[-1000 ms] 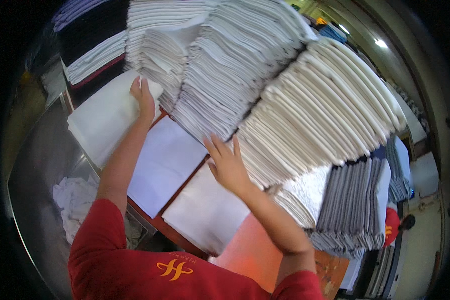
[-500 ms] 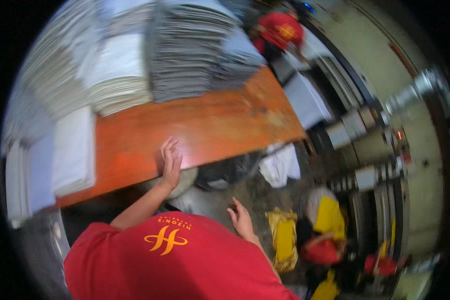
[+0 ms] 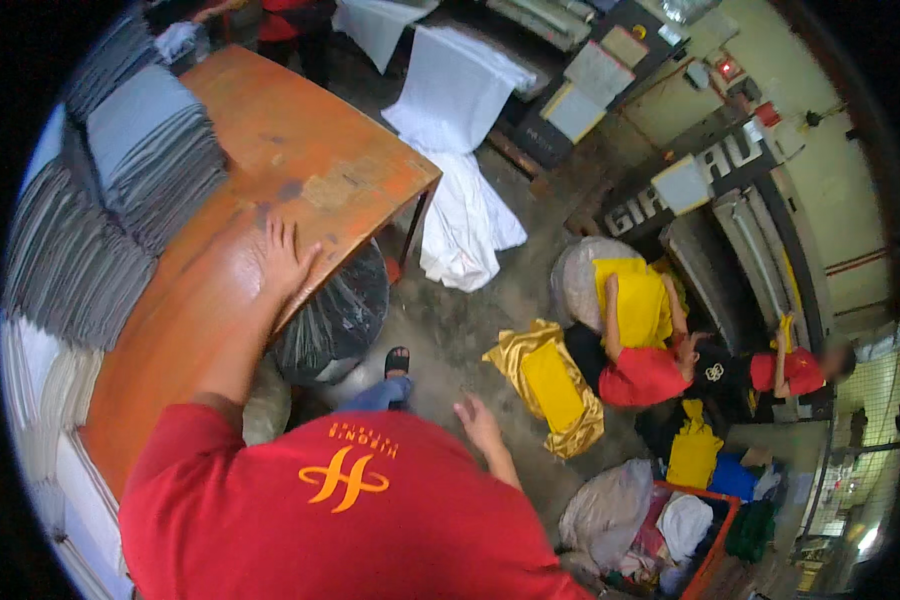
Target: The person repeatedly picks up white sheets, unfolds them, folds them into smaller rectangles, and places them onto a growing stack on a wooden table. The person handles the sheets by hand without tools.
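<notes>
My left hand [image 3: 288,262] rests at the near edge of the orange-brown wooden table [image 3: 300,140], fingers spread and nothing in them. Stacks of folded grey cloth [image 3: 160,150] and folded white cloth [image 3: 75,380] stand on the table to its left. Below that hand, a black plastic bag [image 3: 338,320] sits on the floor beside the table. My right hand [image 3: 481,424] hangs in the air at my right side with its fingers apart, holding nothing. To its right on the floor lies a folded yellow cloth [image 3: 552,382] on a shiny gold cloth [image 3: 580,432].
Right, a co-worker in a red shirt [image 3: 645,375] handles yellow cloth [image 3: 635,305]; another [image 3: 800,372] is behind. White cloth [image 3: 460,225] hangs from a roller machine [image 3: 545,40] to the floor. An orange-rimmed bin [image 3: 725,530] holds mixed cloths.
My view has swung to the right, and the table now lies farther left. My left hand has come from beside the table edge onto it, fingers spreading. My right hand stays empty.
</notes>
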Demonstrator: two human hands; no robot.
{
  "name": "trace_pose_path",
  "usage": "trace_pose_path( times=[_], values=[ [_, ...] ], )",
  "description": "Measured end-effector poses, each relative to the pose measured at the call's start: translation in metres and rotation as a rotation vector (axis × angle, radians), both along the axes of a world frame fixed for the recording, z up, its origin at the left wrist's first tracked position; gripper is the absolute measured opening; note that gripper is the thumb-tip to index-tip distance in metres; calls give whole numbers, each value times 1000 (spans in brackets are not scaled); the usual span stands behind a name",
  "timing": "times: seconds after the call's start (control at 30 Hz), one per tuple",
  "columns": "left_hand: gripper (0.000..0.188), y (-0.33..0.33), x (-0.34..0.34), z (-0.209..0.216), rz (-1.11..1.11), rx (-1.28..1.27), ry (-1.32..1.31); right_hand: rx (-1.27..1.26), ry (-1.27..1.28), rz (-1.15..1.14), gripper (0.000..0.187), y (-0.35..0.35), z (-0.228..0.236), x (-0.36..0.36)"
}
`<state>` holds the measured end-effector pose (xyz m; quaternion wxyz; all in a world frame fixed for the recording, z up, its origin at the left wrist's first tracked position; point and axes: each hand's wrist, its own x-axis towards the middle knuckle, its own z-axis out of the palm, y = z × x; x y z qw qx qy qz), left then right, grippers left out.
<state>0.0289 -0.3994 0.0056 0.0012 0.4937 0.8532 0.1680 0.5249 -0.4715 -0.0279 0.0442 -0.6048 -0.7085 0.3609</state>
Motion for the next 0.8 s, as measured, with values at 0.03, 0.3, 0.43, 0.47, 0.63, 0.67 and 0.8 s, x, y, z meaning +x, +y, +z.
trace_pose_path(
  times=[0.03, 0.3, 0.43, 0.47, 0.63, 0.67, 0.8],
  values=[
    [84, 16, 2, 0, 22, -6, 24, -78, 10, 19, 55, 19, -3, -1],
    [79, 181, -53, 0, 260, -165, 74, -142, 57, 73, 47, 268, -54, -29],
    [77, 208, -72, -6, 267, -107, 174, -213, 190, -123, 42, 364, -149, -40],
    [75, 208, -75, -5, 278, -86, 144, -263, 222, -190, 41, 387, -173, -45],
    [67, 206, -79, -5, 265, -43, 75, -503, 139, -511, 34, 469, -271, -75],
    [65, 209, -79, -7, 256, -6, 35, -499, 96, -465, 34, 486, -286, -79],
    [59, 214, -79, -12, 311, 204, -312, -479, -43, -277, 37, 549, -360, -86]
  ],
)
